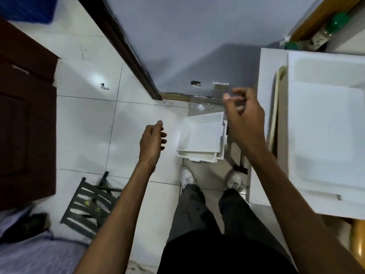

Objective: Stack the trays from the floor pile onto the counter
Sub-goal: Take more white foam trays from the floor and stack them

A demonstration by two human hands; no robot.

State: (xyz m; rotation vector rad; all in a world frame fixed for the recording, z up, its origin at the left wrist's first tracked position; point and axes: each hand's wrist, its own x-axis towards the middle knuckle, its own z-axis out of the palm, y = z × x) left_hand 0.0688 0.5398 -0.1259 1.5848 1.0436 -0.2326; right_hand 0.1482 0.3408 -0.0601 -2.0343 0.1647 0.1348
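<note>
A small pile of white trays (201, 137) lies on the tiled floor, just beyond my feet and against the wall. On the white counter (270, 76) at the right stands a stack of white trays (327, 123), the top one hollow side up. My left hand (153, 138) hovers left of the floor pile, fingers loosely curled, holding nothing. Raised between the floor pile and the counter edge, my right hand (244, 115) is also empty, its fingers bent and apart.
A dark slatted crate (88, 204) lies on the floor at the lower left. A brown wooden cabinet (23, 115) fills the left side. Green-capped bottles (327, 30) stand behind the counter stack. A grey wall (187, 46) rises ahead.
</note>
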